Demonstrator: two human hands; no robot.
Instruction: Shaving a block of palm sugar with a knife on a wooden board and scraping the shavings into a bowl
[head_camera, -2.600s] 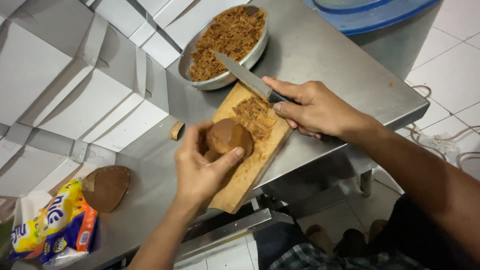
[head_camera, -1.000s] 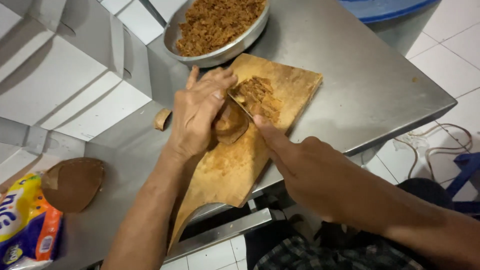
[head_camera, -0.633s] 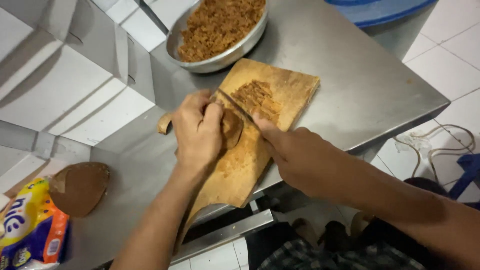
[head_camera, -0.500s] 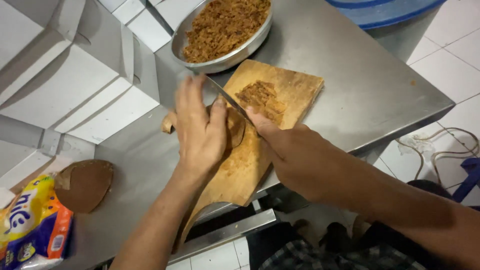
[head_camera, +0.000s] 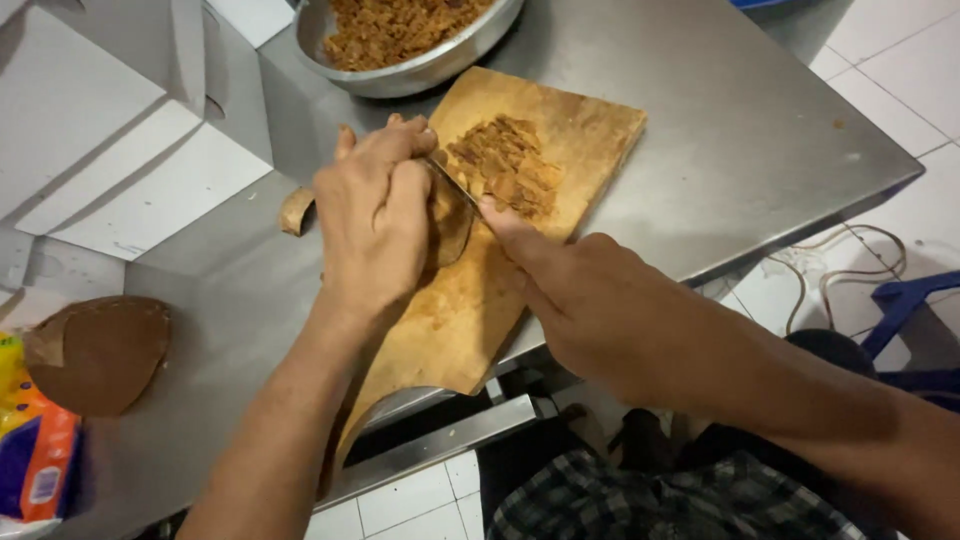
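Head view, left hand (head_camera: 372, 225) fingers (head_camera: 405, 150) clamping brown block (head_camera: 452, 222)

Light even and fairly bright, apparently from overhead, though the source is out of frame. Steel table (head_camera: 760, 150) shows a soft sheen at upper right, no hard glare. White boxes (head_camera: 90, 130) at upper left nearly blown out. My left hand (head_camera: 375, 215) casts a soft shadow on the wooden board (head_camera: 590, 130). Slight motion blur on my right hand (head_camera: 590, 310). Lower frame under the table is dim. Edges bend mildly, wide lens.
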